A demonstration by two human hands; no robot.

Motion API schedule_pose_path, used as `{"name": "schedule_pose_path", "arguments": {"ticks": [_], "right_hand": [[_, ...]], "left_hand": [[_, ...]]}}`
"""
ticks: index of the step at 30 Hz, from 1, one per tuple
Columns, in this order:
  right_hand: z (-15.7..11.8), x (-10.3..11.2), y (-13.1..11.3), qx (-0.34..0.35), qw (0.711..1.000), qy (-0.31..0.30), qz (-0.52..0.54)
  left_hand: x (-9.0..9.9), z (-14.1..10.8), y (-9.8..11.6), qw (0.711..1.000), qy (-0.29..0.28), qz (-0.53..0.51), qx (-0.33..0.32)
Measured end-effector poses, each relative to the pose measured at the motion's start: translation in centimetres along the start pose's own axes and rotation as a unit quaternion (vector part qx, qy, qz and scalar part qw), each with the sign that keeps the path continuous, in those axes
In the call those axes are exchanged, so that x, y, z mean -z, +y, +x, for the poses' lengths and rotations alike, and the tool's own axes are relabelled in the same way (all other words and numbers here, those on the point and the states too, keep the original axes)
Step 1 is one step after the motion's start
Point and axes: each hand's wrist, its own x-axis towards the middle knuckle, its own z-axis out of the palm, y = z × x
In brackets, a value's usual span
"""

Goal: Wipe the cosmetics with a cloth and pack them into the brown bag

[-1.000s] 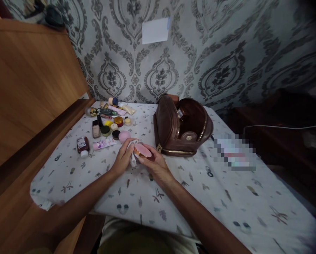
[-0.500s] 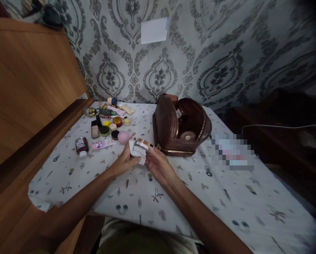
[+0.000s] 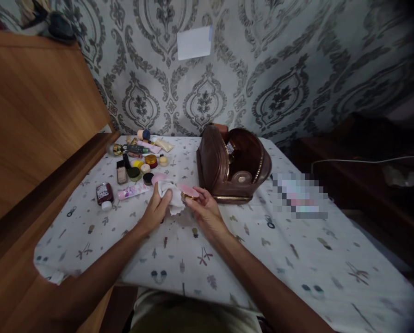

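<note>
My left hand (image 3: 154, 212) is closed on a crumpled white cloth (image 3: 174, 202), which hangs down between both hands. In my right hand (image 3: 209, 215) is a round, flat cosmetic jar (image 3: 189, 190) with a pink face and a gold rim, gripped between thumb and fingers. The cloth's right edge lies close beside the jar; whether they touch I cannot tell. Just behind my left hand sits a pink rounded item (image 3: 157, 177), partly covered. Beyond my right hand stands a brown leather cosmetic bag (image 3: 212, 159), unzipped, with a few things inside.
Several small jars, such as a red one with a gold lid (image 3: 151, 161), stand at the left. Near them are a pink patterned tube (image 3: 133, 191), a foundation bottle (image 3: 121, 172) and a dark red bottle (image 3: 104, 195). A blurred flat item (image 3: 299, 196) lies right of the bag.
The jar has turned so its pink face shows instead of its clear side. My left hand and the cloth have shifted slightly left, away from it. The view has moved a little.
</note>
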Motion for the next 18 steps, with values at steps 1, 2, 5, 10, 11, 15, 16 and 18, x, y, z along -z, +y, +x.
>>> {"name": "schedule_pose_path", "arguments": {"ticks": [1,2,5,10,11,15,16,18], "right_hand": [[0.0,0.0,0.1,0.006,1.000,-0.002,-0.015],[-0.1,0.0,0.2,0.008,1.000,-0.007,-0.028],[-0.3,0.0,0.5,0.002,0.999,-0.016,-0.049],[-0.8,-0.5,0.4,-0.014,0.997,-0.014,-0.069],[-0.9,-0.6,0.4,-0.019,0.997,-0.014,-0.069],[-1.1,-0.7,0.1,-0.037,0.998,-0.038,-0.034],[-1.0,-0.6,0.1,-0.039,0.998,-0.042,-0.019],[-0.8,-0.4,0.2,-0.043,0.998,-0.042,0.010]], "left_hand": [[-0.1,-0.1,0.0,1.000,-0.012,-0.005,-0.004],[-0.1,-0.1,-0.1,1.000,-0.021,-0.004,-0.009],[-0.3,-0.1,-0.2,1.000,-0.017,-0.003,-0.005],[-0.4,0.2,-0.4,0.999,0.012,0.031,-0.021],[-0.3,0.3,-0.4,0.999,0.014,0.040,-0.025],[-0.1,0.7,-0.8,0.998,0.023,0.043,-0.032],[-0.1,0.8,-0.8,0.999,0.027,0.033,-0.028],[-0.1,0.9,-1.0,0.999,0.032,0.013,-0.008]]}}
